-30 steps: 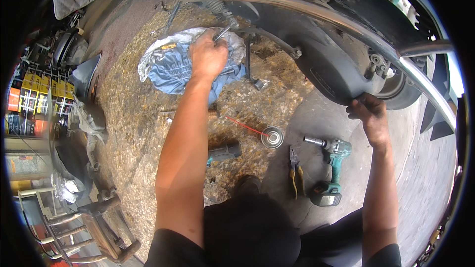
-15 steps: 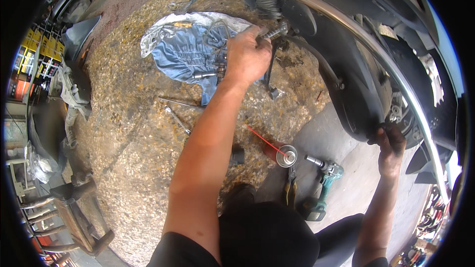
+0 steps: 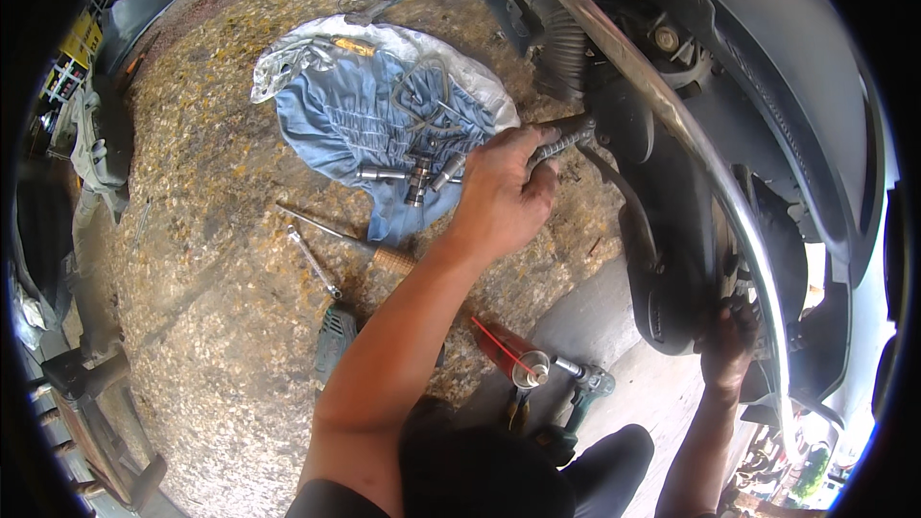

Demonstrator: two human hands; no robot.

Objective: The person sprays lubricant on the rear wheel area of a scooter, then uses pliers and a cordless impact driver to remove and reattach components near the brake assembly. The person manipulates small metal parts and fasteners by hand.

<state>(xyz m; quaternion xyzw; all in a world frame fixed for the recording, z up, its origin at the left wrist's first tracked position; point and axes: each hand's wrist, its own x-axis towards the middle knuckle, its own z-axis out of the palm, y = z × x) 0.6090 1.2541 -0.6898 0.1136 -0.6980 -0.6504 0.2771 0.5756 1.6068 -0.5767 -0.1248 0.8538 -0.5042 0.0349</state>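
My left hand (image 3: 508,187) is closed around a ridged metal tool handle (image 3: 564,142) beside the dark engine casing (image 3: 662,192) of a scooter or motorcycle. The far end of that handle reaches the machine, and its tip is hard to make out. At the casing's near end, my right hand (image 3: 729,341) has its darkened fingers curled in against the machine; what they hold is hidden. Left of my left hand lies a blue cloth (image 3: 326,120) with metal sockets (image 3: 417,180) on it.
A thin tool with a wooden handle (image 3: 393,259) and a small wrench (image 3: 312,259) lie on the stony floor. Nearer are a green power tool (image 3: 336,336), a red spray can (image 3: 504,350), pliers (image 3: 518,412) and a cordless driver (image 3: 580,403). A chrome bar (image 3: 715,163) crosses the machine.
The view has shifted, so the floor items sit elsewhere in the picture. My left hand stays on the metal handle, and my right hand stays at the casing's near end.
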